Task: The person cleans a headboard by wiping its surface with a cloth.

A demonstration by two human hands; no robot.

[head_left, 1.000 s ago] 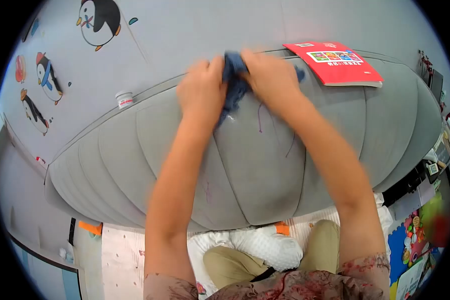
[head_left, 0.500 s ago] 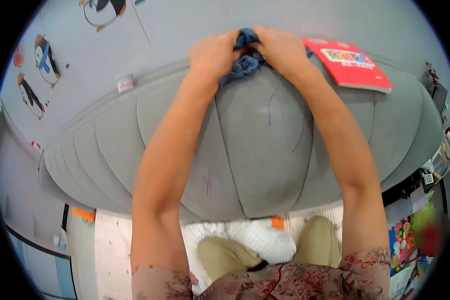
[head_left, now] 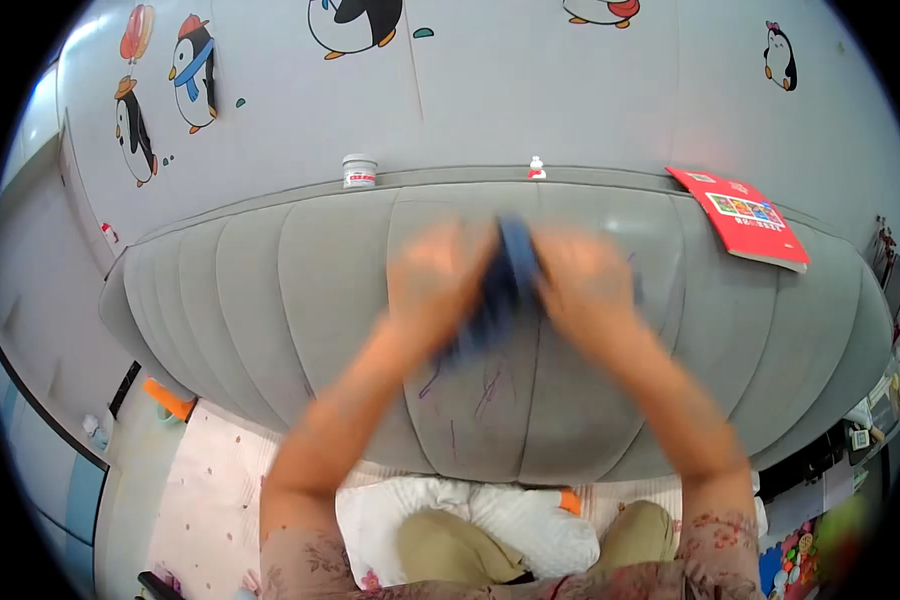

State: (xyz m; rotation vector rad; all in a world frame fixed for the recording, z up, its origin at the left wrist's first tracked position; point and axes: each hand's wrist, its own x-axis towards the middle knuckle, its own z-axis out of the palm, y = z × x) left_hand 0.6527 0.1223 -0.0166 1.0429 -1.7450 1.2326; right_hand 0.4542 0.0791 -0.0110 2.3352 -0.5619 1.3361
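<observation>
A bunched dark blue cloth (head_left: 510, 270) is gripped between my two hands, in front of the grey padded headboard (head_left: 340, 260). My left hand (head_left: 435, 275) is closed on the cloth's left side. On the right side, my right hand (head_left: 582, 280) is closed on it too. Both hands and the cloth are smeared by motion, so single fingers do not show. Below the cloth, purple scribbled lines (head_left: 488, 393) mark the grey padding.
On the headboard's top ledge stand a white jar (head_left: 360, 171) and a small white and red bottle (head_left: 537, 169). A red book (head_left: 745, 220) leans over the ledge at right. A white pillow (head_left: 540, 530) lies below on the bed. Penguin stickers (head_left: 195, 75) decorate the wall.
My hands have come down from the headboard's top edge to its front face, with the cloth still in them. The view has tilted up, showing more wall and the ledge.
</observation>
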